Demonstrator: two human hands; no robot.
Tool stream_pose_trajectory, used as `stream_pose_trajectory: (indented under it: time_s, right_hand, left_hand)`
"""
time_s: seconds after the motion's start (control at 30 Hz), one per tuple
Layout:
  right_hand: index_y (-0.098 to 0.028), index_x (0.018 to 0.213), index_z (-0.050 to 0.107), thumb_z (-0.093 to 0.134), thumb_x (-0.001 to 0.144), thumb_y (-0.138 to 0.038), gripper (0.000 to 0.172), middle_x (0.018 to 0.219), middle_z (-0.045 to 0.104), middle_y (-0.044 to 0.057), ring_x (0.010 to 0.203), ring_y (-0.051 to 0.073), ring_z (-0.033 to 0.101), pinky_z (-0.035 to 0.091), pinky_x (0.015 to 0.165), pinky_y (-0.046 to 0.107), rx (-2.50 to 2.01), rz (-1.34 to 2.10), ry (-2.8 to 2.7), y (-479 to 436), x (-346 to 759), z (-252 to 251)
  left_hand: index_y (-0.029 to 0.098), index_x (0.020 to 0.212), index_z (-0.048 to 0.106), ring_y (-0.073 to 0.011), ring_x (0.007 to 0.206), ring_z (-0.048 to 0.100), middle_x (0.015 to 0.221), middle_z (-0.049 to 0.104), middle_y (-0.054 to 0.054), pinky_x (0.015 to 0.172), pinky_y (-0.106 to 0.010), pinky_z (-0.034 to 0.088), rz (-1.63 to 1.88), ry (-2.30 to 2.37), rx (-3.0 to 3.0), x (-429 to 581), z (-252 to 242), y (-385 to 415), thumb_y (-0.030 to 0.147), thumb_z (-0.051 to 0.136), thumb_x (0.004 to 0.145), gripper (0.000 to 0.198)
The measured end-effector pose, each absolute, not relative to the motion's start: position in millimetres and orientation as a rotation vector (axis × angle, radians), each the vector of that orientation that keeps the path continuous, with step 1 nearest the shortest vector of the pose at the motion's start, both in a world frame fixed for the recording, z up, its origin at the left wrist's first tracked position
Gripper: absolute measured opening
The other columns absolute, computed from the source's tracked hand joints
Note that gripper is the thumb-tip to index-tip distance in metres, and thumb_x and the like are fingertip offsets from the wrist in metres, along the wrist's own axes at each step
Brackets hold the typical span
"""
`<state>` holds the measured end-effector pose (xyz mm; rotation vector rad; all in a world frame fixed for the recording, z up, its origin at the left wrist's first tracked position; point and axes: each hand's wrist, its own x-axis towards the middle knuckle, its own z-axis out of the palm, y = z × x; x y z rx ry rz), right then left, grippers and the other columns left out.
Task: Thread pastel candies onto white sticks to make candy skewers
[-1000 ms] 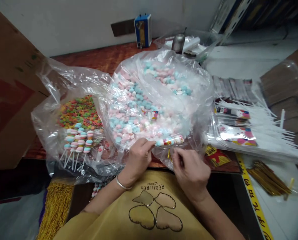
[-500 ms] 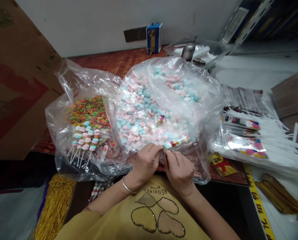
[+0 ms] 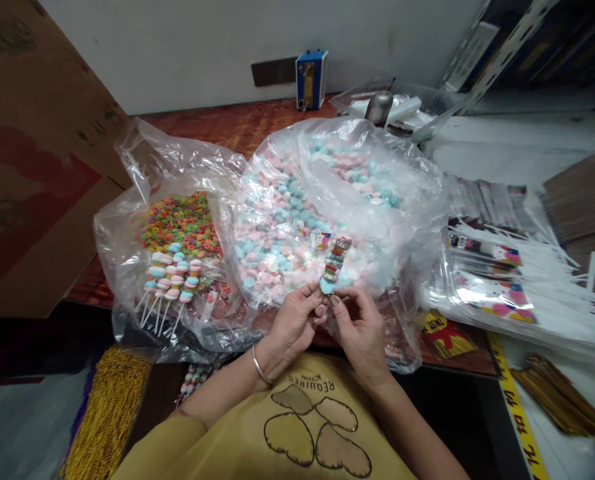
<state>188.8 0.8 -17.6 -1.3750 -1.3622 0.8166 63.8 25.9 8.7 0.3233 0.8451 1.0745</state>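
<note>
Wooden table (image 3: 237, 127); skewer (image 3: 334, 263) base behind fingers (image 3: 322, 303)

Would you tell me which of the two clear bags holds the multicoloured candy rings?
The left-hand bag: bright ring candies, with skewers in front. The bigger middle bag holds pastel pink and blue sweets.

Reddish-brown wooden table (image 3: 217, 127), against a pale wall. On it, left to centre: clear plastic bag of multicoloured candy rings (image 3: 177, 223) with a row of finished candy skewers (image 3: 170, 283) at its front; beside it, touching, larger clear bag of pink and blue candies (image 3: 297, 220). At the back edge: small blue box (image 3: 311, 79), metal cylinder (image 3: 380, 107) among clear wrap. Right side: stack of printed cellophane sleeves (image 3: 482, 267) and white sticks (image 3: 542, 267), red-yellow packet (image 3: 444, 333) at the front edge, bundle of gold twist ties (image 3: 560, 393). Cardboard box (image 3: 32, 167) far left.
</note>
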Motion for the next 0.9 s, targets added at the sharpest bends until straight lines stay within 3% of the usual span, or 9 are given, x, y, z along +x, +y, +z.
stream_pose_trajectory:
  time_s: [0.17, 0.27, 0.37, 0.43, 0.5, 0.73, 0.8, 0.9]
  right_hand:
    - [-0.022, 0.1, 0.068, 0.063, 0.095, -0.042, 0.021, 0.095, 0.071, 0.006, 0.085, 0.022, 0.066, 0.053, 0.079, 0.035, -1.342, 0.992, -1.283, 1.7, 188.5, -9.4]
    - [-0.021, 0.094, 0.068, 0.065, 0.093, -0.042, 0.021, 0.086, 0.071, 0.005, 0.078, 0.021, 0.065, 0.052, 0.074, 0.032, -1.347, 1.093, -1.229, 3.7, 190.2, -7.5]
    - [-0.021, 0.092, 0.067, 0.064, 0.093, -0.04, 0.019, 0.084, 0.072, 0.004, 0.076, 0.021, 0.065, 0.051, 0.071, 0.031, -1.363, 1.086, -1.252, 4.8, 193.7, -8.9]
    - [-0.021, 0.09, 0.065, 0.061, 0.095, -0.037, 0.017, 0.081, 0.07, 0.003, 0.074, 0.02, 0.062, 0.049, 0.07, 0.03, -1.392, 0.95, -1.349, 4.1, 195.1, -10.5]
    - [-0.022, 0.086, 0.062, 0.057, 0.098, -0.032, 0.016, 0.079, 0.066, 0.002, 0.072, 0.019, 0.06, 0.047, 0.068, 0.029, -1.391, 0.778, -1.479, 2.8, 195.0, -12.1]
    - [-0.022, 0.089, 0.061, 0.052, 0.101, -0.022, 0.016, 0.08, 0.066, 0.005, 0.075, 0.019, 0.061, 0.047, 0.067, 0.029, -1.286, 0.258, -1.725, 2.4, 188.0, -21.7]
    - [-0.022, 0.084, 0.059, 0.054, 0.1, -0.026, 0.017, 0.076, 0.063, 0.004, 0.069, 0.018, 0.058, 0.046, 0.064, 0.029, -1.303, 0.375, -1.629, 2.6, 187.6, -22.2]
    - [-0.022, 0.086, 0.06, 0.061, 0.097, -0.04, 0.021, 0.074, 0.062, 0.002, 0.064, 0.016, 0.055, 0.046, 0.059, 0.028, -1.267, 0.897, -1.35, 2.1, 190.6, -17.8]
  left_hand:
    - [0.012, 0.079, 0.067, -0.002, 0.049, 0.037, 0.061, 0.052, 0.005, 0.045, -0.015, 0.026, 1.08, 0.862, 0.329, 64.9, 1.5, 25.4, 0.031, 0.097, 0.055, 0.043]
    - [0.015, 0.085, 0.071, -0.0055, 0.05, 0.041, 0.062, 0.055, 0.004, 0.048, -0.019, 0.032, 1.118, 0.967, 0.533, 62.0, -4.5, 22.2, 0.038, 0.09, 0.067, 0.035]
    - [0.02, 0.096, 0.077, -0.0143, 0.066, 0.057, 0.074, 0.066, -0.003, 0.065, -0.027, 0.047, 1.173, 1.153, 1.06, 54.0, -7.4, 18.5, 0.034, 0.076, 0.083, 0.019]
    - [0.022, 0.1, 0.079, -0.0197, 0.083, 0.063, 0.089, 0.072, -0.007, 0.08, -0.032, 0.05, 1.182, 1.23, 1.406, 48.4, -8.2, 16.6, 0.026, 0.07, 0.088, 0.016]
    - [0.023, 0.101, 0.078, -0.0218, 0.087, 0.064, 0.093, 0.073, -0.009, 0.085, -0.034, 0.049, 1.177, 1.268, 1.583, 44.6, -9.1, 15.2, 0.023, 0.064, 0.091, 0.017]
    - [0.022, 0.094, 0.075, -0.0153, 0.067, 0.06, 0.072, 0.066, -0.001, 0.071, -0.027, 0.047, 1.164, 1.312, 1.476, 49.0, -12.4, 9.5, 0.025, 0.06, 0.096, 0.015]
    - [0.021, 0.098, 0.074, -0.0131, 0.061, 0.057, 0.069, 0.064, 0.001, 0.065, -0.025, 0.046, 1.166, 1.24, 1.41, 51.9, -13.9, 9.0, 0.028, 0.059, 0.097, 0.017]
    - [0.022, 0.101, 0.075, -0.0127, 0.063, 0.057, 0.074, 0.066, 0.0, 0.063, -0.025, 0.048, 1.221, 1.071, 1.399, 51.3, -16.9, 13.4, 0.03, 0.058, 0.098, 0.019]
